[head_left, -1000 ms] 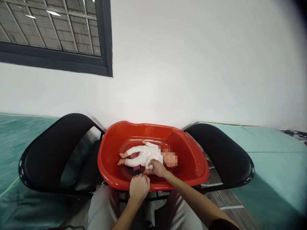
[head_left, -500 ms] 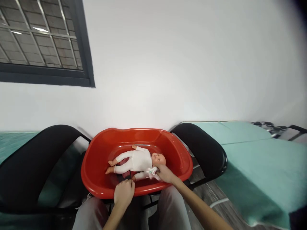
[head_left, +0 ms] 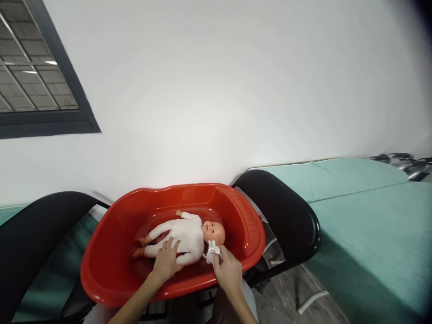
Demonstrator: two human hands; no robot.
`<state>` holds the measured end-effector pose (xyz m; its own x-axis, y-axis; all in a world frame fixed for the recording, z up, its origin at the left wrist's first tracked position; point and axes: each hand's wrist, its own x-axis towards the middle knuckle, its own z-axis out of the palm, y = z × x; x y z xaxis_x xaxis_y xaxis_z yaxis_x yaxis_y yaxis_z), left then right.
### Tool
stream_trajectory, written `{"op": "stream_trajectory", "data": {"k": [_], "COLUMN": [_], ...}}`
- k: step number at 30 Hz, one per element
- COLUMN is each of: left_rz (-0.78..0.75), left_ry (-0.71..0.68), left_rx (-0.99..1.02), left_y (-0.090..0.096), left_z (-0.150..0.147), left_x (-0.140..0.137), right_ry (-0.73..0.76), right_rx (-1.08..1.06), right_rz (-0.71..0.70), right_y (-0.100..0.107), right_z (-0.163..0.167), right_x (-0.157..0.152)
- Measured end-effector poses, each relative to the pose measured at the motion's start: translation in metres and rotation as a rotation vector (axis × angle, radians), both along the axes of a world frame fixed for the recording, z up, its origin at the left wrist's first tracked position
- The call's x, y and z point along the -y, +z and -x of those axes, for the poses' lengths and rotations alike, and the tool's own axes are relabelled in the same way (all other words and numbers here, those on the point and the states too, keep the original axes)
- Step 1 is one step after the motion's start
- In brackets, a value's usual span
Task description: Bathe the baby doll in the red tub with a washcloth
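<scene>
A baby doll [head_left: 187, 235] in a white suit lies on its back in a red plastic tub [head_left: 101, 265], its head toward the right and its bare feet toward the left. With fingers apart, my left hand [head_left: 166, 263] rests at the doll's near side, by its hip and arm. My right hand [head_left: 229, 269] is closed on a small, crumpled white-and-pink cloth [head_left: 212, 252]. That cloth is held just below the doll's head, close to its near shoulder. Part of the near arm is hidden behind my left hand.
Black chairs [head_left: 280, 220] flank the tub on both sides. A green-covered bed [head_left: 364, 216] extends to the right, with metal parts at its far end. Behind the tub rises a white wall [head_left: 202, 112] with a barred window [head_left: 33, 76] at upper left.
My left hand has moved from the tub's near rim onto the doll, its fingers spreading. My right hand has drawn back slightly with the cloth. The view has shifted and tilted.
</scene>
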<state>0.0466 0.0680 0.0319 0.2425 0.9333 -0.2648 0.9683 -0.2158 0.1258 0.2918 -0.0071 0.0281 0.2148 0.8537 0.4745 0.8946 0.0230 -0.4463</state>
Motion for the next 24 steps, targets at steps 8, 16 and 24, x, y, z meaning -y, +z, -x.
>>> {"op": "stream_trajectory", "data": {"k": [8,16,24], "left_rz": [-0.091,-0.319,-0.263], "left_ry": [-0.174,-0.239,-0.206], "left_rx": [-0.319,-0.258,-0.097], "left_y": [-0.085,-0.102,-0.106], "left_z": [-0.046,-0.037,-0.043], "left_x": [-0.045,-0.062,-0.078], "right_ry": [0.026,0.065,0.110], "right_rx": [-0.053,-0.079,-0.081], "right_rz": [-0.221,-0.329,-0.339], "right_y": [-0.006,-0.008,-0.005], "right_z": [0.001,0.000,0.000], "right_x": [0.002,0.004,0.007]}}
